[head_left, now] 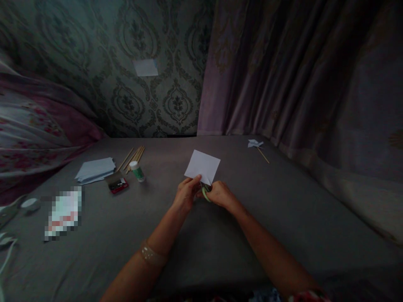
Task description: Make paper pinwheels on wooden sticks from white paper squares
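Observation:
In the head view a white paper square is held up over the middle of the bed-like grey surface. My left hand pinches its lower edge, thumb on top. My right hand is closed around scissors with light green handles. The scissor blades meet the paper near its lower corner and are mostly hidden by it and by my fingers. A paper pinwheel on a wooden stick lies farther off to the right.
On the left are a stack of white paper, several wooden sticks, a green-and-white glue bottle and an opened small red box with dark bits inside. A blurred-out packet and a white cable lie nearer. Curtains hang at right.

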The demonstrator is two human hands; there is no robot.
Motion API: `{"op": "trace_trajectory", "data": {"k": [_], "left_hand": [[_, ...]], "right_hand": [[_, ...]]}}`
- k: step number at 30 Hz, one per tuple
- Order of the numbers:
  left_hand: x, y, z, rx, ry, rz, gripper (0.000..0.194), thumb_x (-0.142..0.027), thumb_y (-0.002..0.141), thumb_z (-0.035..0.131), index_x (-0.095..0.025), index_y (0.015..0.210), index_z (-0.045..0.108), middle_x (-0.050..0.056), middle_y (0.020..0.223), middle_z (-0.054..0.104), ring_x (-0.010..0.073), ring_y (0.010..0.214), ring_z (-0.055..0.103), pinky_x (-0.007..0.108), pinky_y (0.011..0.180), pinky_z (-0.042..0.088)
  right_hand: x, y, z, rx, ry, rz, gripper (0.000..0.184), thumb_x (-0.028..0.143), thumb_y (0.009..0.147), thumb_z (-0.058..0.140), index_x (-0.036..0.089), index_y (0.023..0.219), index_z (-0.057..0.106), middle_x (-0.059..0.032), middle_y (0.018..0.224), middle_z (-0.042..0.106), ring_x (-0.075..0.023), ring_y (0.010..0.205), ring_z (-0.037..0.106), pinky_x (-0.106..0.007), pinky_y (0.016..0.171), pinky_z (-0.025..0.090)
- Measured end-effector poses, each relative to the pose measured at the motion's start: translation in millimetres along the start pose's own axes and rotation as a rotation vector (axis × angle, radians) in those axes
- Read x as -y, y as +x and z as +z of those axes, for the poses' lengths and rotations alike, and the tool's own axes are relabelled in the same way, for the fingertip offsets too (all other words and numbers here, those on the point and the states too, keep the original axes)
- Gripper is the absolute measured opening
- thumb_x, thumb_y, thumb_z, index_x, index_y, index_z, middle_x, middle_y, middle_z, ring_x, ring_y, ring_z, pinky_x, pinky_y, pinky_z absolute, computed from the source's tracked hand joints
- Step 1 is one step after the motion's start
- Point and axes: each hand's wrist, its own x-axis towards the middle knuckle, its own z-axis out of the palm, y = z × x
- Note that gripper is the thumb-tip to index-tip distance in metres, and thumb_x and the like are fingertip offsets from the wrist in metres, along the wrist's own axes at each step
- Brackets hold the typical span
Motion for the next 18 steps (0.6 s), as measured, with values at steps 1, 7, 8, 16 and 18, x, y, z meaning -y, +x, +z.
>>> {"op": "trace_trajectory", "data": {"k": [1, 7, 8, 16, 18], "left_hand": [[1, -1, -0.9, -0.016, 0.001, 0.011, 0.032, -0.027, 0.048, 0.085, -0.014, 0.062, 0.059, -0.001, 0.058, 0.058, 0.0085, 0.052, 0.053, 0.020, 0.049, 0.040], [4, -7, -4.7, -0.041, -0.007, 0.056, 0.031, -0.029, 0.049, 0.084, -0.014, 0.059, 0.060, 0.000, 0.061, 0.060, 0.0090, 0.055, 0.054, 0.020, 0.048, 0.040], [5, -7, -5.9, -0.047, -0.007, 0.058, 0.031, -0.029, 0.049, 0.084, -0.014, 0.058, 0.059, 0.000, 0.060, 0.059, 0.0089, 0.054, 0.054, 0.020, 0.046, 0.038], [8, -12, -7.3, -0.090, 0.062, 0.077, 0.033, -0.033, 0.048, 0.084, -0.012, 0.065, 0.064, 0.002, 0.066, 0.061, 0.0102, 0.054, 0.054, 0.020, 0.042, 0.034], [9, -13, -6.1, -0.101, 0.094, 0.107, 0.031, -0.033, 0.049, 0.083, -0.013, 0.063, 0.064, 0.001, 0.061, 0.059, 0.0103, 0.053, 0.053, 0.020, 0.042, 0.033]], "right_hand": [[-2, 1, 1, 0.029, 0.027, 0.005, 0.047, 0.057, 0.066, 0.068, 0.010, 0.069, 0.072, -0.0112, 0.063, 0.067, -0.0215, 0.064, 0.066, -0.022, 0.046, 0.033], [-2, -1, 13, -0.133, -0.065, -0.043, 0.039, 0.048, 0.073, 0.063, 0.011, 0.080, 0.073, -0.0160, 0.078, 0.071, -0.0242, 0.074, 0.067, -0.025, 0.055, 0.038], [-2, -1, 15, -0.139, -0.072, -0.050, 0.039, 0.047, 0.074, 0.062, 0.011, 0.082, 0.073, -0.0169, 0.081, 0.071, -0.0250, 0.076, 0.067, -0.026, 0.057, 0.039], [3, -2, 21, -0.091, -0.182, -0.002, 0.040, 0.047, 0.075, 0.061, 0.011, 0.088, 0.072, -0.0205, 0.090, 0.070, -0.0292, 0.085, 0.067, -0.029, 0.064, 0.044], [4, -1, 20, -0.092, -0.177, 0.008, 0.040, 0.048, 0.074, 0.063, 0.011, 0.088, 0.071, -0.0210, 0.091, 0.070, -0.0295, 0.086, 0.067, -0.028, 0.064, 0.044]]}}
